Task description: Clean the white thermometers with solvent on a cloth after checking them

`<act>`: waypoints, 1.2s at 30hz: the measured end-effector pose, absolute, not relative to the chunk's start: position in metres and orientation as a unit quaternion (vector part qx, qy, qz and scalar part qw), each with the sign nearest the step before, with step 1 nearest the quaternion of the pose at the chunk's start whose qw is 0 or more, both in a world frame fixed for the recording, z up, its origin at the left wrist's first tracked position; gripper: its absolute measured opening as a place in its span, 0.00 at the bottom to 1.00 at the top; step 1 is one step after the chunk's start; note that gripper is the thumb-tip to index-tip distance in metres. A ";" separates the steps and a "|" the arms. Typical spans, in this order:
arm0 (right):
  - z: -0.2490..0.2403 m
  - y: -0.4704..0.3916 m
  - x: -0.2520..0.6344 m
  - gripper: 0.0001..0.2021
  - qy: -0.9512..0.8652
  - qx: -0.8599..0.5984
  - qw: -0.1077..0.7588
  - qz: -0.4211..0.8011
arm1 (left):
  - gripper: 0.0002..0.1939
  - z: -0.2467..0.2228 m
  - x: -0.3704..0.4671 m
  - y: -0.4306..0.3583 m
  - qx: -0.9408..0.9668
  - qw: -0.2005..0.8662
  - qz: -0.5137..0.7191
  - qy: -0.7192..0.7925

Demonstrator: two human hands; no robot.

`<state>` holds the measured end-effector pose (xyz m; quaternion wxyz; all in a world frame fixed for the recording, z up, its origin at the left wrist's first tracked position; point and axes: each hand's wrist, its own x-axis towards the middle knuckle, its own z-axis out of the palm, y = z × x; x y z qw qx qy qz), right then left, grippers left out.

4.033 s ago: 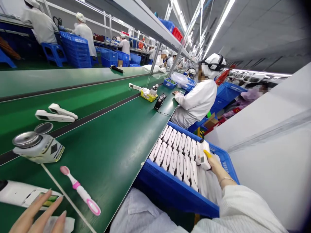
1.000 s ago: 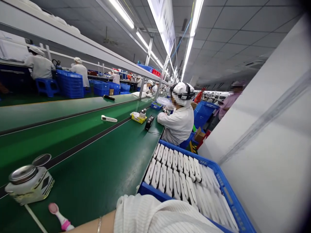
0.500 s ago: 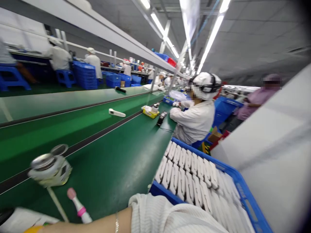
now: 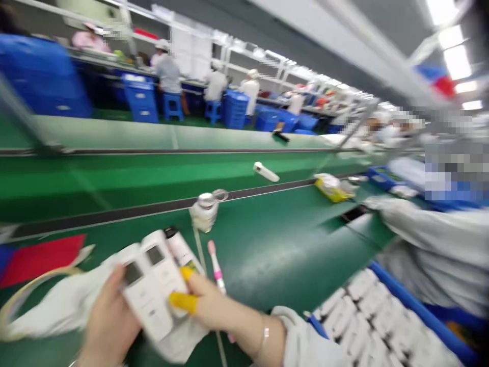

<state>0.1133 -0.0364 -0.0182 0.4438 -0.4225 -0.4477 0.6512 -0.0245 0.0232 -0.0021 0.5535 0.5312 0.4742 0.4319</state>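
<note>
Two white handheld devices with small grey screens are side by side in front of me. My left hand (image 4: 112,318) is closed around the left device (image 4: 148,303). On the right device (image 4: 162,260), my right hand (image 4: 202,298) has its fingers, two of them in yellow finger cots, pressed to the side. White cloth (image 4: 187,339) lies beneath the devices. Just beyond is a white tube or bottle with a black cap (image 4: 181,247). A pink and white toothbrush (image 4: 216,270) lies right of it, and a jar with a metal top (image 4: 205,214) stands behind.
A blue crate (image 4: 416,300) of white devices in rows stands at lower right, beside a co-worker's white sleeve (image 4: 412,224). A yellow tray (image 4: 332,188) and another white device (image 4: 266,172) lie further off. At left are a red sheet (image 4: 46,257) and a tape roll (image 4: 11,311).
The view has swung left and down. My left hand and the two white devices have come into view, with my right hand now at the right one.
</note>
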 end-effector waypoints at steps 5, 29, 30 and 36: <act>-0.007 -0.037 0.116 0.21 -0.412 -0.425 0.452 0.668 | 0.24 0.017 -0.023 0.020 0.174 0.810 0.460 0.319; 0.003 -0.040 0.116 0.18 -0.428 -0.417 0.390 0.700 | 0.24 0.008 -0.027 0.022 0.178 0.844 0.457 0.219; 0.003 -0.040 0.115 0.18 -0.429 -0.416 0.390 0.700 | 0.24 0.008 -0.027 0.022 0.179 0.844 0.457 0.216; 0.002 -0.041 0.115 0.20 -0.436 -0.414 0.388 0.699 | 0.23 0.006 -0.027 0.023 0.179 0.843 0.460 0.211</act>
